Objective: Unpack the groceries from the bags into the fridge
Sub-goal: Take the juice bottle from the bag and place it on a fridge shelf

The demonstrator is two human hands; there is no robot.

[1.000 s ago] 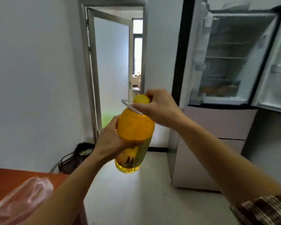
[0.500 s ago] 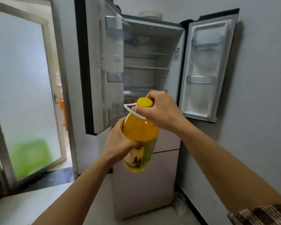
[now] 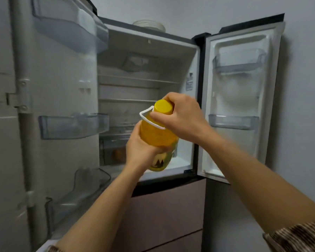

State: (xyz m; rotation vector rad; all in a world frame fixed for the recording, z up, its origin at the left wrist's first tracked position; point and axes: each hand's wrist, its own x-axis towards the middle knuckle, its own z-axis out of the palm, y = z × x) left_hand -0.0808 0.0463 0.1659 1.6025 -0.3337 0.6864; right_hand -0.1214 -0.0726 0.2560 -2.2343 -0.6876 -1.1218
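Left door: the tall grey fridge's left door (image 3: 62, 99) stands swung wide. It carries three clear plastic bins, and the middle bin (image 3: 73, 125) looks bare, though the picture is blurred here.

Fridge interior: the white fridge interior (image 3: 135, 84) lies open between the two doors, crossed by thin shelves. Low down, a clear drawer (image 3: 113, 150) holds something orange-brown, too blurred to name.

Left hand: the left hand (image 3: 140, 153) wraps the bottle's lower body from the left, fingers curled round onto the label.

Bottle: a large clear plastic bottle of yellow-orange liquid (image 3: 158, 135), with a yellow screw cap (image 3: 163, 107) and a thin white carry loop (image 3: 146, 115) at the neck. It is held in the air just in front of the open compartment, tilted with the cap toward the viewer, and is on no shelf yet.

Right hand: the right hand (image 3: 182, 117) is closed over the neck beside the cap, thumb pressed across the white loop.

Right door: the right door (image 3: 244, 99) is also open, with two clear bins that look bare.

Risk, height: the bottle looks tall against the shelf gaps, so pushed in upright it may jam under a shelf.

Risk, weight: it seems full and heavy — if one hand lets go early, it could slip or tip.

Risk, door bin: set in a shallow bin off-centre, it might topple when the door swings.
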